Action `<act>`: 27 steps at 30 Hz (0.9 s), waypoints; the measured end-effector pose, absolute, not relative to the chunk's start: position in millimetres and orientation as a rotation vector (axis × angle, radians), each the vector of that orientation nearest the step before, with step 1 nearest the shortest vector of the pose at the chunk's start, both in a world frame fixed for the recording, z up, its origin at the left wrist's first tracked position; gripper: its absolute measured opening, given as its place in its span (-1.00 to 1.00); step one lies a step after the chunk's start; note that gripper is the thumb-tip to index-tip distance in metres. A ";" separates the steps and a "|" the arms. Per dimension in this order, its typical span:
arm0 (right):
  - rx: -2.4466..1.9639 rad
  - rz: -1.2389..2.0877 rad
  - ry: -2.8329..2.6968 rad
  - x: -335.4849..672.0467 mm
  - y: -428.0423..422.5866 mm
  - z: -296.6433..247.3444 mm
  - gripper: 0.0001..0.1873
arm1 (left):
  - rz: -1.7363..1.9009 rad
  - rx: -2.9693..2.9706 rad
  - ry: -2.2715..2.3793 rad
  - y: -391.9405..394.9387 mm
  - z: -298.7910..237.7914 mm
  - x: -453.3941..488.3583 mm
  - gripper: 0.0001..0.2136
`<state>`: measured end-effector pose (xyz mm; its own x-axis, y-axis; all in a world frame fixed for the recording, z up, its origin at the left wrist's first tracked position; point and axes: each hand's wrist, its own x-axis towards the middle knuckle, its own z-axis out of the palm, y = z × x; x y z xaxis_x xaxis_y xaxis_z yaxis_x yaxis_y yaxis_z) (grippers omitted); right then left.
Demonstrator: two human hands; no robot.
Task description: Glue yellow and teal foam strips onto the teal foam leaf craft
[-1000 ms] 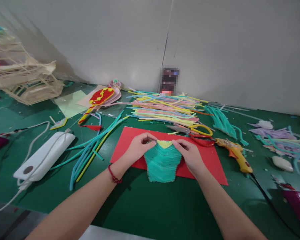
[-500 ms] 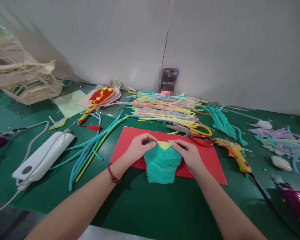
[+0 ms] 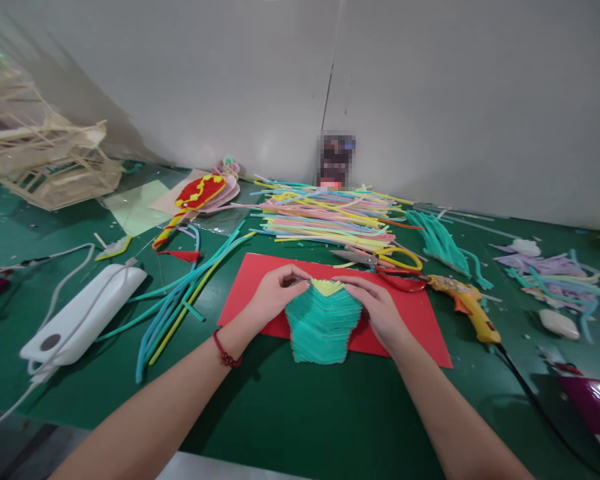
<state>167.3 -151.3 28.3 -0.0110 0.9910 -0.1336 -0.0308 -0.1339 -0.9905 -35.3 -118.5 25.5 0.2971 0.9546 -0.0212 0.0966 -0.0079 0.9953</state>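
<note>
A teal piece made of rows of chenille stems point(image 3: 324, 330), with a small yellow wedge point(image 3: 327, 287) at its top, is held between my hands. My left hand point(image 3: 280, 293) pinches its upper left corner, thumb towards the yellow part. The upper right edge is gripped by my right hand point(image 3: 377, 307), its fingers lying along the top and the thumb hidden. Beneath the piece lies a red sheet point(image 3: 247, 283) on the green table. Scissors with yellow and red handles point(image 3: 403, 260) rest on the sheet's far edge, near a yellow glue gun point(image 3: 473, 310).
Many pastel chenille stems point(image 3: 330, 217) are piled along the wall. A white power bank point(image 3: 83, 317) with cables and loose stems point(image 3: 180, 300) lie left. A red and yellow fan-shaped piece point(image 3: 200, 192) sits behind them. Teal stems point(image 3: 437, 240) and a purple device point(image 3: 593, 407) are at right.
My right fingers have shifted along the top edge and stretched out more, showing more of the yellow wedge. The left hand keeps its pinch.
</note>
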 end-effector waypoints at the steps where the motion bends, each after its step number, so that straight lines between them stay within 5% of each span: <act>1: -1.271 1.336 -1.125 167.4 -151.2 28.3 -0.74 | 0.928 1.404 1.052 -118.5 25.6 -35.4 -0.84; 27: -1.379 1.248 -1.166 162.7 -151.9 31.4 -0.76 | 0.888 1.470 1.050 -123.0 23.3 -35.6 -0.85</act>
<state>162.7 -151.9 31.4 0.0408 0.9900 -0.1351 0.0676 -0.1377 -0.9882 -35.6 -123.0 23.3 0.3336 0.9426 -0.0119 0.1456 -0.0390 0.9886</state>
